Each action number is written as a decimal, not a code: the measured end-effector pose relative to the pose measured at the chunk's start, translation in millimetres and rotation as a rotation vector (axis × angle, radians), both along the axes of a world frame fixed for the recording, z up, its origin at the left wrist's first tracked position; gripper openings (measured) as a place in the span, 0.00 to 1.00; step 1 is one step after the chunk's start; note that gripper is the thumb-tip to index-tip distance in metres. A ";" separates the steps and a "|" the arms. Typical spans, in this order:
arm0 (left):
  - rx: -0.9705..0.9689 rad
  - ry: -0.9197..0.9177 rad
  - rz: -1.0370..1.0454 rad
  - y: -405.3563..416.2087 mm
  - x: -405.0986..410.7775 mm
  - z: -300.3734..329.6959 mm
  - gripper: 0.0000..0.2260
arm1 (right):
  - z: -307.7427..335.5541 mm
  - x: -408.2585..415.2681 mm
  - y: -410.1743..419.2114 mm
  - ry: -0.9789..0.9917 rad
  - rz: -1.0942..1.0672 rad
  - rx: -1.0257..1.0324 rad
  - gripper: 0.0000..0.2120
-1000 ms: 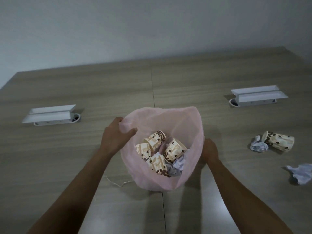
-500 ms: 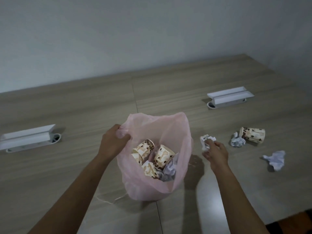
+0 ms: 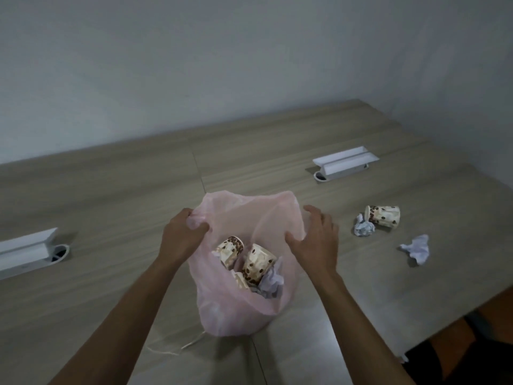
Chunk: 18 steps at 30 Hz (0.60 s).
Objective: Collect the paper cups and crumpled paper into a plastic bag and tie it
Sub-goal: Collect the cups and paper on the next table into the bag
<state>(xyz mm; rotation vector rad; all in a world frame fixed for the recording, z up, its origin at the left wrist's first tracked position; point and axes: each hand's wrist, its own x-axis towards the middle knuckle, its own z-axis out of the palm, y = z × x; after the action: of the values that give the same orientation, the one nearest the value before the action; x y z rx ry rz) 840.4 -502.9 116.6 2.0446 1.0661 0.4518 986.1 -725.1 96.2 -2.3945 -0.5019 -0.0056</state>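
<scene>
A pink plastic bag point(image 3: 238, 309) stands open on the wooden table point(image 3: 111, 207). Inside it lie several coffee-bean paper cups point(image 3: 256, 262) and crumpled white paper point(image 3: 272, 282). My left hand point(image 3: 181, 237) pinches the bag's left rim. My right hand point(image 3: 315, 240) hovers at the bag's right rim with fingers spread and nothing in it. To the right on the table lie one more paper cup point(image 3: 384, 215) on its side, a crumpled paper ball point(image 3: 363, 225) touching it, and another crumpled paper point(image 3: 416, 247).
Two white cable-box flaps stand raised on the table, one at the left point(image 3: 26, 252) and one at the far right point(image 3: 344, 163). A thin white string point(image 3: 177, 347) trails from under the bag. The table's right edge point(image 3: 455, 309) is close by.
My right hand held a crumpled paper beside the bag; now it is at the bag's rim, empty. The view has shifted right.
</scene>
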 end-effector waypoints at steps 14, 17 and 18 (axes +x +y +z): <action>-0.051 -0.135 -0.207 -42.4 70.7 7.2 0.19 | 2.0 33.9 -92.4 0.217 -0.356 0.329 0.10; -0.082 -0.161 -0.254 -65.1 93.8 6.5 0.17 | -5.0 38.7 -120.4 0.174 -0.422 0.366 0.07; -0.088 -0.166 -0.272 -73.5 101.8 6.3 0.16 | -8.0 40.4 -129.3 0.165 -0.437 0.366 0.06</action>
<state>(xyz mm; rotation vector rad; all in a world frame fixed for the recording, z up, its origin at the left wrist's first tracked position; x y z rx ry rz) 942.2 -576.4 122.8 1.9982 0.6859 0.4173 1026.5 -854.4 88.2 -2.0743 0.1009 -0.0858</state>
